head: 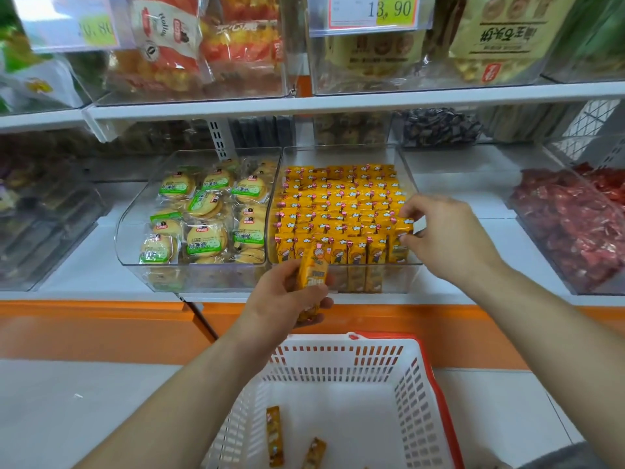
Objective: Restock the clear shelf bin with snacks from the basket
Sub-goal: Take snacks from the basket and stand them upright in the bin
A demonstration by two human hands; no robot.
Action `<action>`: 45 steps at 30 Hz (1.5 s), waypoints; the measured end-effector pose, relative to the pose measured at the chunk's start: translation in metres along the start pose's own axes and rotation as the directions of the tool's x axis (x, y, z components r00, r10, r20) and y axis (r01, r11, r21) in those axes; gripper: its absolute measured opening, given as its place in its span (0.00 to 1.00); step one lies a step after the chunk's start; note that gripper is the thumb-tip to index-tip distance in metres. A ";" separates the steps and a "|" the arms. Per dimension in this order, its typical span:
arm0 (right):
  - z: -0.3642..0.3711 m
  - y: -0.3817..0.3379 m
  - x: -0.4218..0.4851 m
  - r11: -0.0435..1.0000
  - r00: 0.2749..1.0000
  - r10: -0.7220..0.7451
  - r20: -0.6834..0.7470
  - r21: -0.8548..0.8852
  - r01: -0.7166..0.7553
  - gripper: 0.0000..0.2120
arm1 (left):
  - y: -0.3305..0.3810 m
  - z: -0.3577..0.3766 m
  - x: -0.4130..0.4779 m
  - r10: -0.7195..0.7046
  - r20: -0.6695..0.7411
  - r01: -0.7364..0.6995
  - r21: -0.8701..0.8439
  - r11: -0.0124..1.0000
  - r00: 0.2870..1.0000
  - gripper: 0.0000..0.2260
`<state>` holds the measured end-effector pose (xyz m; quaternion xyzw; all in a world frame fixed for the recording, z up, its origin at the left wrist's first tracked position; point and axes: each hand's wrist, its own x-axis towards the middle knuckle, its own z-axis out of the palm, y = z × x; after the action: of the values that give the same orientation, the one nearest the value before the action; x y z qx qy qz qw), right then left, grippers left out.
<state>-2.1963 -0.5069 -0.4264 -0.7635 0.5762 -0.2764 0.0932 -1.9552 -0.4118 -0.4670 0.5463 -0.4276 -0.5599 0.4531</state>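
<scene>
Crowding is the chief hazard: the clear shelf bin (402, 277) is already packed with upright yellow snack packets (338, 211), and an end packet (401, 233) in the front row is pinched by the right hand (449, 236). If it is wedged in hard, neighbours could be toppled or crushed. A further packet (313, 270) is gripped by the left hand (285, 299) before the bin (over the white basket (338, 358), where a few remain) and could be dropped.
</scene>
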 end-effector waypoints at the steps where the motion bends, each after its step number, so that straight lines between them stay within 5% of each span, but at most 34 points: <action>1: 0.003 -0.002 0.000 0.999 1.000 -0.005 -0.004 -0.036 0.005 0.15 | 0.000 0.000 0.000 -0.001 0.000 0.001 0.001 1.000 1.000 0.11; 8: 0.026 -0.006 -0.001 0.976 0.970 0.080 0.231 -0.217 -0.029 0.06 | 0.001 -0.003 0.000 -0.002 -0.001 0.002 -0.023 1.000 1.000 0.15; 12: 0.025 -0.013 -0.002 0.982 0.939 0.052 0.340 -0.190 0.014 0.19 | 0.004 -0.003 0.000 -0.006 -0.017 0.005 -0.055 0.998 1.000 0.17; 15: 0.020 -0.017 -0.005 0.976 0.903 0.064 0.425 -0.216 0.033 0.16 | 0.005 -0.003 0.001 -0.001 -0.040 -0.002 -0.071 0.997 0.999 0.14; 19: 0.005 -0.023 -0.013 0.954 0.944 -0.022 0.328 -0.275 0.118 0.23 | 0.003 -0.001 0.001 0.026 -0.068 -0.030 -0.066 0.997 0.997 0.10; 22: -0.009 -0.035 -0.025 0.988 0.978 -0.152 0.144 0.010 0.153 0.21 | 0.000 -0.002 0.001 0.044 -0.062 -0.046 -0.023 0.999 0.997 0.12; 25: -0.003 -0.051 -0.040 0.902 0.951 -0.191 0.242 0.424 0.074 0.15 | -0.003 0.002 0.001 0.029 -0.020 -0.029 0.000 1.000 0.999 0.13; 29: 0.009 -0.052 -0.049 0.936 0.940 -0.213 0.267 0.332 0.118 0.13 | -0.002 0.006 0.001 -0.041 -0.127 0.034 -0.061 0.998 0.991 0.17; 33: 0.009 -0.043 -0.050 0.940 0.853 -0.231 0.469 0.333 0.072 0.07 | 0.003 0.009 0.000 -0.013 -0.153 -0.007 -0.129 0.992 0.988 0.24; 38: -0.002 -0.040 -0.042 0.889 0.960 -0.121 0.252 0.457 -0.008 0.12 | 0.007 0.021 -0.008 0.038 -0.072 -0.045 -0.093 0.995 0.997 0.26; 45: -0.010 -0.032 -0.031 0.822 0.939 -0.198 0.281 0.569 0.003 0.13 | 0.012 0.051 -0.011 0.212 -0.058 -0.207 0.083 0.975 0.976 0.12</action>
<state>-2.1811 -0.4665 -0.4132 -0.7669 0.4043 -0.3069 0.3926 -2.0057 -0.4040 -0.4511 0.5333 -0.4885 -0.4738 0.5024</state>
